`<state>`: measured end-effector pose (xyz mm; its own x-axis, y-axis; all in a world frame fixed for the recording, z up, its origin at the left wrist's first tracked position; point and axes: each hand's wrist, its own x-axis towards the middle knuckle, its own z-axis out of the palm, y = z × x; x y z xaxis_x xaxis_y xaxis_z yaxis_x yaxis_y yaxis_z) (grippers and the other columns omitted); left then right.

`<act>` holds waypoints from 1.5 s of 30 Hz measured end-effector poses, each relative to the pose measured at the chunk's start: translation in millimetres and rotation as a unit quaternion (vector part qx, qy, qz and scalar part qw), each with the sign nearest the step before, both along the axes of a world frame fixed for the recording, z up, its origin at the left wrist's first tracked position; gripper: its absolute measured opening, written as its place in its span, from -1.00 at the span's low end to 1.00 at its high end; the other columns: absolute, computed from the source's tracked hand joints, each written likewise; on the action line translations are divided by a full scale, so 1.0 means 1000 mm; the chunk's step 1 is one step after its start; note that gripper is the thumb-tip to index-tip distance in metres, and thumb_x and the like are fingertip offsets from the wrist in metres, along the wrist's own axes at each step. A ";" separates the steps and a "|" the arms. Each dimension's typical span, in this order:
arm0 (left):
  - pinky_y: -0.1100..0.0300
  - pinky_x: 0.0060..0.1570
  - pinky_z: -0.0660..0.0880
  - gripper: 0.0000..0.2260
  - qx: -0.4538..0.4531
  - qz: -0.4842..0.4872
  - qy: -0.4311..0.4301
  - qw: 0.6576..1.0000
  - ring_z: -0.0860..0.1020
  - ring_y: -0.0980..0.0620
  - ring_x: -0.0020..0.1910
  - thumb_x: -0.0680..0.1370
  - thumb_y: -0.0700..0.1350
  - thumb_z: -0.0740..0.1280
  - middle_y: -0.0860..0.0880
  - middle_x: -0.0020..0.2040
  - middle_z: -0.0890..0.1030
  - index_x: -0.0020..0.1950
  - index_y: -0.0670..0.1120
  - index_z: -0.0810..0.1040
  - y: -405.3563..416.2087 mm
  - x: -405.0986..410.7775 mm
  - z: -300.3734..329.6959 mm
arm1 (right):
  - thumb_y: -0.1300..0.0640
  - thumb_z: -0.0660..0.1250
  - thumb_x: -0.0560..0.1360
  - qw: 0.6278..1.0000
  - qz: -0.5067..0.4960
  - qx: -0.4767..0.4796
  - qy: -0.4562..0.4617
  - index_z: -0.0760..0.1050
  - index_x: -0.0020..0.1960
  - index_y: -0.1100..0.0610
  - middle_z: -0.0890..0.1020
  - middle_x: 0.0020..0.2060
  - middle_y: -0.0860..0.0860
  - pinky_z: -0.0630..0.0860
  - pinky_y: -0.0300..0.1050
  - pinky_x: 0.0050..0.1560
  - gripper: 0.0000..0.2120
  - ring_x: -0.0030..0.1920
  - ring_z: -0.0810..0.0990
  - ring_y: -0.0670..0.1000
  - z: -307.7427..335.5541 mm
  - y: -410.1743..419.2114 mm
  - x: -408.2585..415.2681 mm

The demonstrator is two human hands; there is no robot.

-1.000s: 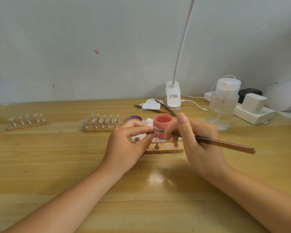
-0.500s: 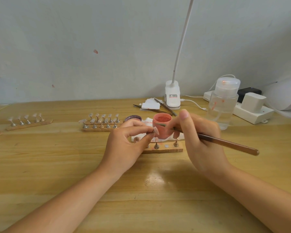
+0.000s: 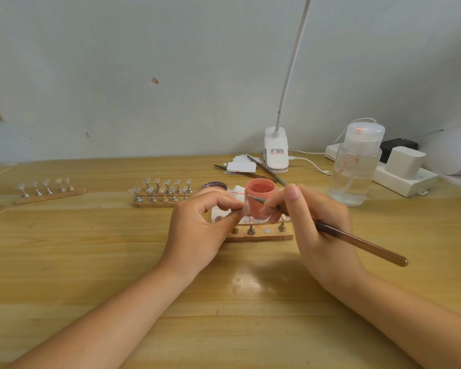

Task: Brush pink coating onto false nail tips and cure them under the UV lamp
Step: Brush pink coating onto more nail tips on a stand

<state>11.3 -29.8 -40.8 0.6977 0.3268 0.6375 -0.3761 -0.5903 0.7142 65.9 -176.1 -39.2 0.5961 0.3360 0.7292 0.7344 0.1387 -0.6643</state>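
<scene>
My left hand [image 3: 200, 225] pinches a small false nail tip [image 3: 245, 208] between thumb and forefinger, held up in front of the open pink jar [image 3: 260, 198]. My right hand [image 3: 314, 222] grips a brown-handled brush [image 3: 357, 242]; its tip points left, just above the nail tip. Below the hands lies a wooden holder strip [image 3: 261, 237] with metal stands. The white UV lamp [image 3: 453, 150] sits at the far right edge, partly cut off.
Other wooden strips with nail tips on stands lie at left [image 3: 51, 194] and centre [image 3: 160, 201]. A clear pump bottle [image 3: 355, 166], a white power strip [image 3: 399, 179], a clip lamp base [image 3: 276, 153], spare tools and a dark jar lid [image 3: 214, 186] stand behind the jar.
The brush tip has lifted slightly from the nail tip toward the jar rim and back; both hands stay in nearly the same place.
</scene>
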 end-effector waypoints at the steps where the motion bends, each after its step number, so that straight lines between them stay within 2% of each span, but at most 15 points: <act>1: 0.56 -0.17 0.32 -0.85 0.001 -0.003 -0.001 1.000 0.53 0.35 -0.18 0.34 -0.33 0.47 0.10 -0.25 0.59 -0.26 -0.09 0.62 0.000 0.000 0.000 | 0.04 0.07 0.54 1.000 -0.002 -0.004 -0.006 0.56 -0.24 0.22 0.64 -0.28 0.02 0.52 -0.19 -0.22 -0.61 -0.25 0.60 -0.08 0.000 0.000 0.000; 7: 0.54 -0.21 0.32 -0.82 -0.014 0.005 0.004 1.000 0.49 0.30 -0.28 0.34 -0.33 0.47 0.10 -0.29 0.59 -0.29 -0.05 0.61 0.000 0.001 0.000 | -0.06 0.06 0.57 0.999 -0.005 -0.042 -0.027 0.55 -0.35 0.15 0.57 -0.44 -0.04 0.45 -0.22 -0.34 -0.52 -0.39 0.54 -0.12 -0.003 -0.004 -0.003; 12: 0.52 -0.22 0.32 -0.84 -0.002 0.004 0.007 1.000 0.46 0.26 -0.31 0.34 -0.33 0.47 0.04 -0.29 0.60 -0.27 -0.07 0.63 0.001 0.001 0.000 | 0.03 0.05 0.55 0.998 -0.025 -0.035 -0.044 0.57 -0.26 0.18 0.59 -0.34 -0.10 0.43 -0.32 -0.24 -0.59 -0.28 0.55 -0.18 -0.001 -0.001 -0.002; 16: 0.52 -0.24 0.31 -0.77 -0.001 0.008 0.003 1.000 0.45 0.27 -0.32 0.33 -0.35 0.47 0.11 -0.33 0.56 -0.31 -0.01 0.61 0.000 0.001 0.000 | 0.00 0.07 0.55 0.998 -0.008 -0.045 -0.035 0.56 -0.35 0.18 0.57 -0.43 -0.09 0.41 -0.31 -0.31 -0.55 -0.37 0.53 -0.18 -0.003 -0.002 -0.002; 20: 0.53 -0.24 0.31 -0.80 0.002 0.006 0.005 1.000 0.45 0.28 -0.32 0.33 -0.37 0.46 0.08 -0.31 0.57 -0.28 -0.06 0.62 0.001 0.001 0.000 | 0.04 0.07 0.55 0.996 -0.035 -0.042 -0.066 0.57 -0.30 0.18 0.54 -0.38 -0.19 0.39 -0.36 -0.27 -0.58 -0.32 0.52 -0.23 0.000 0.000 -0.002; 25: 0.53 -0.25 0.30 -0.77 -0.005 0.011 0.003 1.000 0.43 0.27 -0.34 0.33 -0.36 0.47 0.11 -0.33 0.56 -0.31 -0.02 0.61 0.000 0.001 0.000 | 0.01 0.05 0.54 0.999 -0.019 -0.028 -0.032 0.56 -0.36 0.21 0.58 -0.44 -0.03 0.43 -0.24 -0.33 -0.53 -0.38 0.53 -0.15 -0.003 -0.002 -0.001; 29: 0.52 -0.23 0.30 -0.80 0.007 0.011 0.006 1.000 0.44 0.26 -0.33 0.33 -0.36 0.46 0.05 -0.32 0.57 -0.30 -0.05 0.62 0.001 0.001 -0.001 | 0.00 0.07 0.54 0.997 -0.034 -0.048 -0.046 0.57 -0.30 0.17 0.59 -0.36 -0.11 0.42 -0.31 -0.25 -0.58 -0.30 0.54 -0.19 -0.001 -0.001 -0.002; 32: 0.53 -0.23 0.30 -0.75 0.006 0.015 0.005 1.000 0.44 0.27 -0.33 0.33 -0.36 0.47 0.11 -0.33 0.56 -0.32 0.01 0.60 0.001 0.001 -0.001 | -0.05 0.08 0.56 0.998 -0.021 -0.033 -0.048 0.58 -0.35 0.23 0.59 -0.43 -0.03 0.43 -0.27 -0.30 -0.49 -0.37 0.54 -0.15 -0.002 -0.003 -0.002; 36: 0.53 -0.23 0.30 -0.79 0.009 0.012 0.006 1.000 0.44 0.27 -0.32 0.33 -0.36 0.46 0.08 -0.31 0.56 -0.29 -0.05 0.62 0.001 0.001 -0.001 | 0.07 0.11 0.55 0.995 -0.039 -0.039 -0.086 0.58 -0.29 0.23 0.60 -0.35 -0.07 0.45 -0.26 -0.26 -0.60 -0.29 0.55 -0.16 0.000 -0.001 -0.002; 40: 0.53 -0.23 0.30 -0.80 0.004 0.017 0.006 1.000 0.45 0.27 -0.31 0.33 -0.35 0.47 0.10 -0.31 0.56 -0.29 -0.05 0.62 0.000 0.001 0.000 | 0.02 0.11 0.56 0.997 -0.028 -0.036 -0.066 0.55 -0.38 0.22 0.56 -0.46 -0.06 0.46 -0.25 -0.35 -0.54 -0.39 0.54 -0.15 -0.002 -0.003 -0.001; 45: 0.53 -0.21 0.30 -0.81 0.009 0.015 0.006 1.000 0.45 0.27 -0.30 0.33 -0.36 0.47 0.09 -0.31 0.57 -0.27 -0.07 0.63 0.001 0.001 -0.001 | 0.04 0.12 0.54 0.995 -0.051 -0.043 -0.078 0.57 -0.26 0.14 0.60 -0.33 -0.11 0.46 -0.28 -0.25 -0.65 -0.27 0.56 -0.15 0.001 -0.001 -0.002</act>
